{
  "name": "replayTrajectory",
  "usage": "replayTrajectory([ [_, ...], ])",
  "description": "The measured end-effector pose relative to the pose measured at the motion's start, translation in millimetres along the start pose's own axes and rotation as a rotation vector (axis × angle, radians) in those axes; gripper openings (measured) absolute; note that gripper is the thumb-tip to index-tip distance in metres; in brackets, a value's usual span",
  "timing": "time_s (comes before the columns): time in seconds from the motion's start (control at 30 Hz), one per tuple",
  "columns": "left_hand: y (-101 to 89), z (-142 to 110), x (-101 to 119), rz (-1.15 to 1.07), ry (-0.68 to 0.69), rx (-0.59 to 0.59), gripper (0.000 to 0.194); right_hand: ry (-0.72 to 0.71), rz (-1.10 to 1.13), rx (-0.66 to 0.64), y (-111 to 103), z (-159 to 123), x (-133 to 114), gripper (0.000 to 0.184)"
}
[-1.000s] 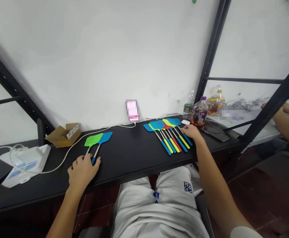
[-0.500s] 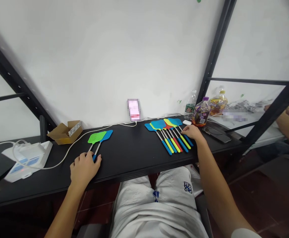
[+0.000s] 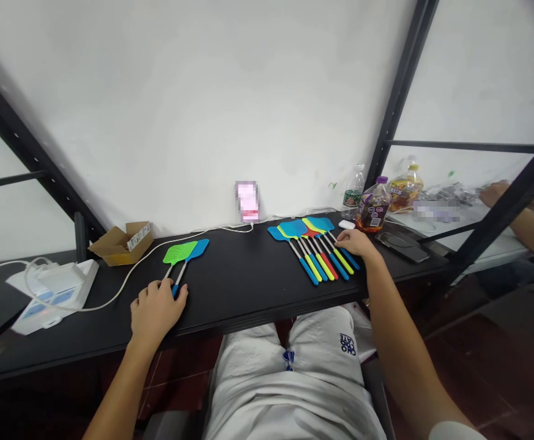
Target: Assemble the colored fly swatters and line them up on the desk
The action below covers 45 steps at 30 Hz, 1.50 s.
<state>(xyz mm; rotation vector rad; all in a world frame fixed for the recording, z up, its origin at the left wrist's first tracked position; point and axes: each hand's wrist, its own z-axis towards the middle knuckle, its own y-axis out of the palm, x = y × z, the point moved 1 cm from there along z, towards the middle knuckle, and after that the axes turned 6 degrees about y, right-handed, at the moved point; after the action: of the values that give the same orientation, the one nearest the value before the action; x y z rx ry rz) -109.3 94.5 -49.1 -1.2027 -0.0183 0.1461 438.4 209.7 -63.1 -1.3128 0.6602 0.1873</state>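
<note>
Your left hand point(image 3: 156, 311) curls over the handles of a green fly swatter point(image 3: 179, 252) and a blue fly swatter point(image 3: 197, 247) (grip or mere touch, you cannot tell). Your open right hand point(image 3: 357, 244) rests at a tight row of fly swatters point(image 3: 307, 244) on the black desk point(image 3: 239, 293).

green fly swatter point(image 3: 180, 252): gridded mesh | blue fly swatter point(image 3: 197, 248): blue grip | swatter row point(image 3: 293, 228): blue, yellow, red

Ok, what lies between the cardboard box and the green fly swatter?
In the head view, a white cable crosses the black desk between the cardboard box and the green fly swatter.
</note>
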Motion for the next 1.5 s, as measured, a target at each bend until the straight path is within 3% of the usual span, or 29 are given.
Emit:
replayTrajectory([
  [0.27,5.1,2.1,-7.1,-0.056,0.033,-0.032,0.045,0.025,0.009,0.062,-1.6,0.1,0.6,0.025],
  [0.73,10.7,4.5,-8.0,-0.050,0.099,0.038,0.037,0.039,0.026,0.076,-0.5,0.6,1.7,0.027],
  [1.0,19.0,16.7,-37.7,-0.202,0.118,0.041,0.037,0.030,0.017,0.096,-1.8,-1.8,-1.3,0.025],
  [1.27,-1.1,20.4,-58.9,-0.489,0.161,0.059,0.036,0.033,0.025,0.102,-1.2,-2.8,-2.6,0.022],
  [1.4,-10.3,14.5,-49.6,-0.536,0.169,0.049,0.036,0.038,0.047,0.148,-3.9,-5.8,-4.3,0.023],
  [1.5,-16.0,8.9,-33.8,-0.571,0.232,0.109,0.031,0.031,0.089,0.231,-8.6,-9.7,-8.3,0.029],
])
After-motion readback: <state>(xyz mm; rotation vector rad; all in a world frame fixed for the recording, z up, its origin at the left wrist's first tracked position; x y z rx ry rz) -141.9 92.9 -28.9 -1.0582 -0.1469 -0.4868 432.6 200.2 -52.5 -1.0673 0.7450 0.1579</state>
